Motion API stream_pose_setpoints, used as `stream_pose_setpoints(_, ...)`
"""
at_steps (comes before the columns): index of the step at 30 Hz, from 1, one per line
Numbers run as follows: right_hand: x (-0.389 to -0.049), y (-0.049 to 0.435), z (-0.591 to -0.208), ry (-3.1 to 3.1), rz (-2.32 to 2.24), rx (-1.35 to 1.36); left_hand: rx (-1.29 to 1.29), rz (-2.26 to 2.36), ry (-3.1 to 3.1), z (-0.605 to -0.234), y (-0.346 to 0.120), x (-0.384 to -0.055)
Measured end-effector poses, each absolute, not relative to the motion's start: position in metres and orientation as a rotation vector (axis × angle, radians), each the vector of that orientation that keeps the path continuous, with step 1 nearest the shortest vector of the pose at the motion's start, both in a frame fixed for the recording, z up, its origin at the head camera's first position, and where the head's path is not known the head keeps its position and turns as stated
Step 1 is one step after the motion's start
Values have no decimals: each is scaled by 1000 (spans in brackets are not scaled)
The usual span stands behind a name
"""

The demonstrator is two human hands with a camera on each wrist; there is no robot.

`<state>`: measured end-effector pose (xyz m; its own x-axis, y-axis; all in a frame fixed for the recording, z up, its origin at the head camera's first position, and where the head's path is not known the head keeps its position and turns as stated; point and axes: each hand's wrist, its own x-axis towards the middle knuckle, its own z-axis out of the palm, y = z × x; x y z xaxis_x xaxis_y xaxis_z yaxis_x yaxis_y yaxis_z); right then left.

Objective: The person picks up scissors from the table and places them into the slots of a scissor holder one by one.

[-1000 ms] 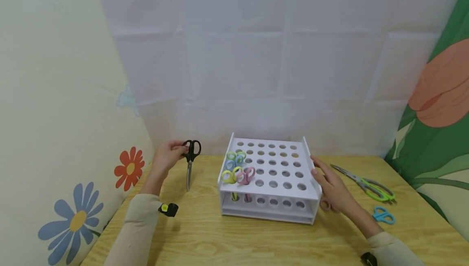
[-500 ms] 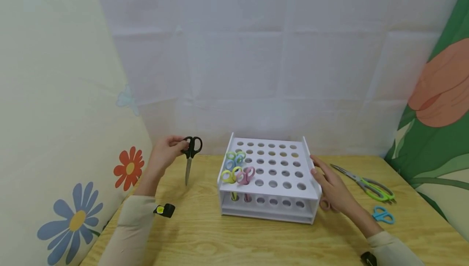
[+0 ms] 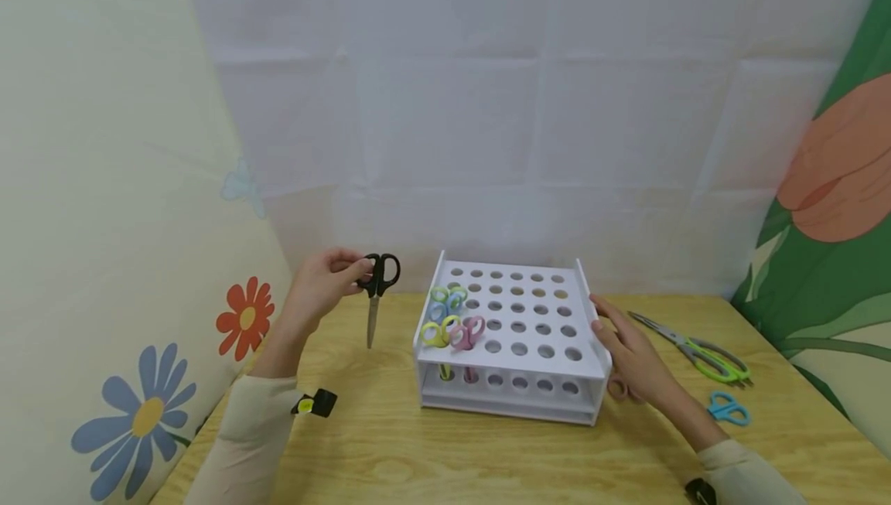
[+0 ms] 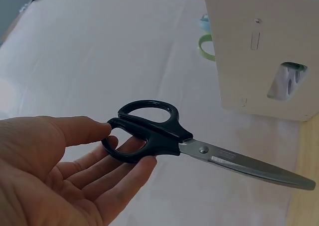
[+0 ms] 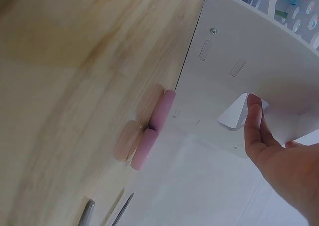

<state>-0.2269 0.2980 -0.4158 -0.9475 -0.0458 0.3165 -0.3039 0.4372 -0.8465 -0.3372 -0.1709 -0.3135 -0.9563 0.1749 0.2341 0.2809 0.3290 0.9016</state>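
My left hand [image 3: 320, 288] pinches one handle loop of a pair of black-handled scissors [image 3: 377, 281]. The scissors hang blades down, left of a white rack [image 3: 529, 319] with rows of round holes. In the left wrist view, the thumb and fingers hold the lower loop of the scissors [image 4: 154, 136], whose blades are together. Small scissors with yellow handles [image 3: 435, 335], pink handles [image 3: 466, 333], blue handles [image 3: 445, 306] and green handles [image 3: 457, 291] stand in the rack's left holes. My right hand [image 3: 636, 358] touches the rack's right side panel [image 5: 224, 76], nearly straight fingers at its cutout.
Right of the rack lie large green-and-grey scissors [image 3: 706, 356] and small blue-handled scissors [image 3: 728, 409]. Pink-handled scissors [image 3: 618, 387] lie beside the rack, partly hidden by my right hand. A white cloth [image 3: 487, 103] hangs behind the wooden table [image 3: 390, 458].
My left hand has lifted the black-handled scissors and moved them slightly right, toward the rack. The right hand and the rack look unmoved.
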Motion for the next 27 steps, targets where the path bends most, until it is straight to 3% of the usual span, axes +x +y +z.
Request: stream_pose_setpoints(27,-226,297,-416,-2452,1459,308,-539,-2207,-1965,-270,-157,-287)
